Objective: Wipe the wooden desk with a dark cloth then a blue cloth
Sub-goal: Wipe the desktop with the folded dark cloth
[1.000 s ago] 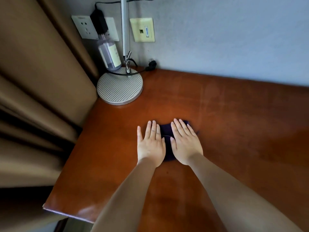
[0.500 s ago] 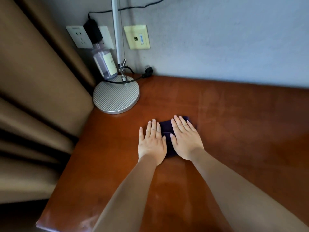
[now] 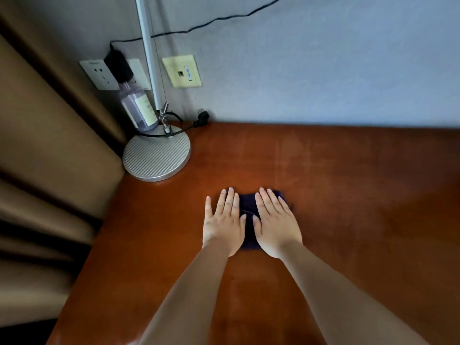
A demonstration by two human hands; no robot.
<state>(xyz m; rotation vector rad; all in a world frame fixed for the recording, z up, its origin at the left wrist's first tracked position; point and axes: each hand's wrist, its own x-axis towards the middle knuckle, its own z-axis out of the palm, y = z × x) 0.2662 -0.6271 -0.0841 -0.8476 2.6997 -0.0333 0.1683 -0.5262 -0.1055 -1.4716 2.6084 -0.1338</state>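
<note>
Both hands, the left hand [image 3: 224,224] and right hand [image 3: 276,224], lie flat on the dark cloth [image 3: 249,215] as before, but now sit farther from the lamp base [image 3: 156,155], slightly nearer on the wooden desk [image 3: 348,195].

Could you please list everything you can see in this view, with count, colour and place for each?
wooden desk: one, reddish brown, fills the lower right, against the wall
dark cloth: one, dark navy, flat on the desk under both hands
lamp base: one, silver, ribbed disc, desk's far left corner
lamp pole: one, silver, rising from the base
bottle: one, clear with pale label, behind the lamp base
power sockets: white, on the wall, a black adapter plugged in
yellowed wall plate: one, right of the pole
black cable: one, running along the wall
curtain: tan, left side
left hand: flat, fingers straight, pressing the cloth
right hand: flat, fingers straight, pressing the cloth
</note>
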